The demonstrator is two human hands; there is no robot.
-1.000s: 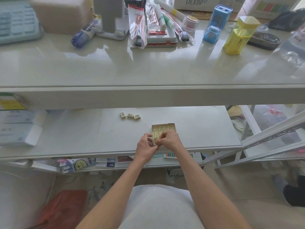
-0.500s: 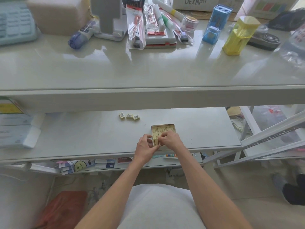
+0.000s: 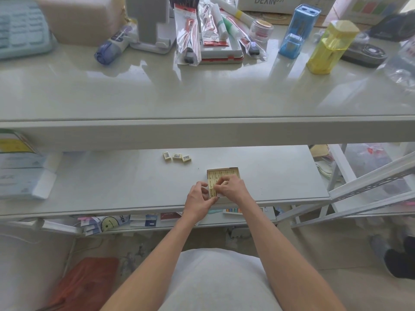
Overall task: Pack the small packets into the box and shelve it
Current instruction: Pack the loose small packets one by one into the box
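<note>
Steadying the shallow tan cardboard box [image 3: 224, 172] at the white shelf's [image 3: 112, 180] near edge in our left hand's [image 3: 198, 199] grip, we pinched a pale-yellow packet [image 3: 213, 187] in our right hand [image 3: 233, 188] to seat it, three loose packets [image 3: 177, 156] lying farther left.

Bare shelf [image 3: 116, 182] is left open to the left of the left hand [image 3: 198, 200] and to the right of the right hand [image 3: 232, 189]. The box [image 3: 223, 173] is set just ahead, three small packets [image 3: 177, 156] farther ahead-left. Overhead, room is capped by the upper shelf [image 3: 202, 133].
</note>
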